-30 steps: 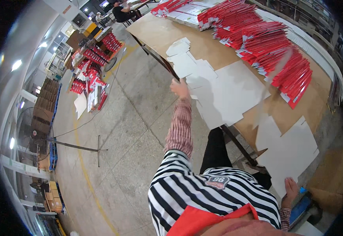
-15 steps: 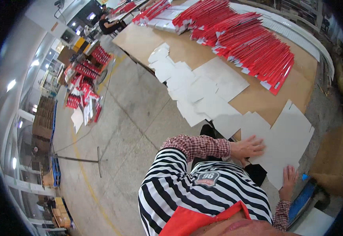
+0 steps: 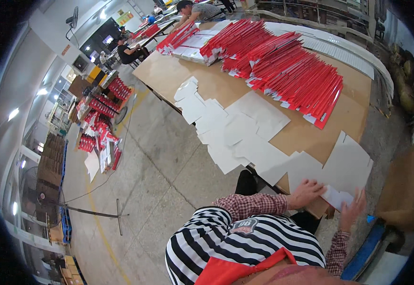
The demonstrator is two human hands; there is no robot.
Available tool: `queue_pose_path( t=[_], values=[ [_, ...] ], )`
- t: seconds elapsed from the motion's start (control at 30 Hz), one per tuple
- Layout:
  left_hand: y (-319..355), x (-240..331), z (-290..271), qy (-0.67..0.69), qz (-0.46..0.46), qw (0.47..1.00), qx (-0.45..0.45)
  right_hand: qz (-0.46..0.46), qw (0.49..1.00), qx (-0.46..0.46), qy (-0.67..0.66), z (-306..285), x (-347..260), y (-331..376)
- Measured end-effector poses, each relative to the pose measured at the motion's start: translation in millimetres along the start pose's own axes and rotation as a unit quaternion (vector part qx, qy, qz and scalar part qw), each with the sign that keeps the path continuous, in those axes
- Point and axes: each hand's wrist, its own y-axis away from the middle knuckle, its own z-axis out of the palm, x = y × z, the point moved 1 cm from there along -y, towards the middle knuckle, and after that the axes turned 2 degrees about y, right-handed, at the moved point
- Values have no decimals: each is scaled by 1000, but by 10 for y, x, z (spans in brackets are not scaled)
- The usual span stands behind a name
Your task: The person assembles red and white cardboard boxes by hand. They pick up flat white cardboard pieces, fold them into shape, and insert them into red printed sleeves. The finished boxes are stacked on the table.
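A white cardboard blank (image 3: 347, 164) lies on the near right corner of the table, its near edge folded up into a narrow flap. My left hand (image 3: 306, 194) holds the flap's left end, fingers closed over the edge. At the flap's right end, my right hand (image 3: 353, 211) grips the card between thumb and fingers. More white blanks (image 3: 235, 128) overlap in a spread row along the table's left side, running up to the one I hold. Part of the flap is hidden behind my fingers.
Red folded packages (image 3: 292, 71) stand in long leaning rows across the brown table (image 3: 162, 71). A cardboard box (image 3: 404, 185) is close on my right. Stacked red goods (image 3: 100, 128) and a stand fan (image 3: 41, 195) are at left. People (image 3: 202, 12) work beyond the table.
Both hands were spread flat on the card; now they grip its near edge, which has come up as a folded flap. The view has shifted, bringing another person into sight at the far end.
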Motion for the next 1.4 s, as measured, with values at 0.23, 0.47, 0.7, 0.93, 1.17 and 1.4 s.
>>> queue_pose_path(
  t=[0.23,0.47,0.7,0.93,1.17,1.4],
  values=[
    [643,-298,-359,-76,105,990,-50,-155,944,-216,-196,224,-255,123],
    [240,-580,-731,104,-156,982,-25,-139,947,-239,-167,130,-277,143],
    [373,-19,-226,-71,94,993,0,-37,987,-72,-137,-175,-399,282],
    [101,187,85,-96,125,987,-33,334,724,208,-567,155,253,927],
    [-27,232,407,54,177,982,27,293,846,94,-435,451,-122,190],
    [994,-451,-496,-149,2,987,-62,-255,929,-265,24,565,-969,-129]
  ],
)
